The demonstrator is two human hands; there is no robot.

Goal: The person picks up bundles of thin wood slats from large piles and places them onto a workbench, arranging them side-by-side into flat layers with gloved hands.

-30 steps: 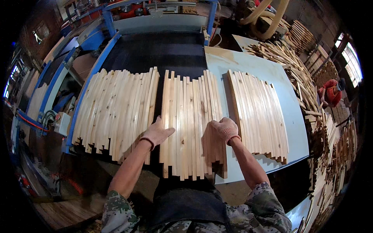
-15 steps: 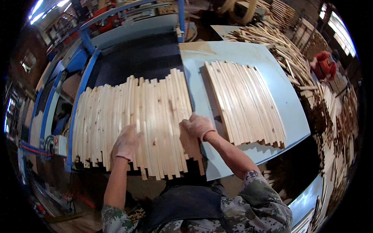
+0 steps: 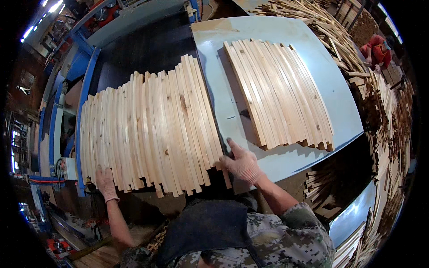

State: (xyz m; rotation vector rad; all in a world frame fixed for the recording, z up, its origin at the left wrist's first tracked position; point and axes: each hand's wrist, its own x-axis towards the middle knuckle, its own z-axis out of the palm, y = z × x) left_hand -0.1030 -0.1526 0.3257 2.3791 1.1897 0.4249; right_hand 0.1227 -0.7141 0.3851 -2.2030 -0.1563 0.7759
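Note:
A wide row of pale wooden strips [image 3: 147, 129] lies side by side on a dark belt, their ends uneven. My left hand [image 3: 106, 184], in a thin light glove, rests its outstretched fingers on the near ends at the row's left part. At the near right corner is my right hand [image 3: 242, 164], gloved too. Its thumb side meets the end of the outermost strip and one finger stretches forward, apart from the thumb. To the right, a second, narrower block of wooden strips [image 3: 281, 94] lies on a pale blue board [image 3: 330, 116].
A blue metal frame [image 3: 87, 107] runs along the belt's left side, with a pale control box [image 3: 69, 169] beside it. Loose sticks [image 3: 319, 33] are heaped at the back right. A person in red [image 3: 377, 50] is by the stacks at far right.
My left hand has moved left and nearer, from atop the row's middle to its near left ends. My right hand has slid nearer along the right edge. The view has shifted.

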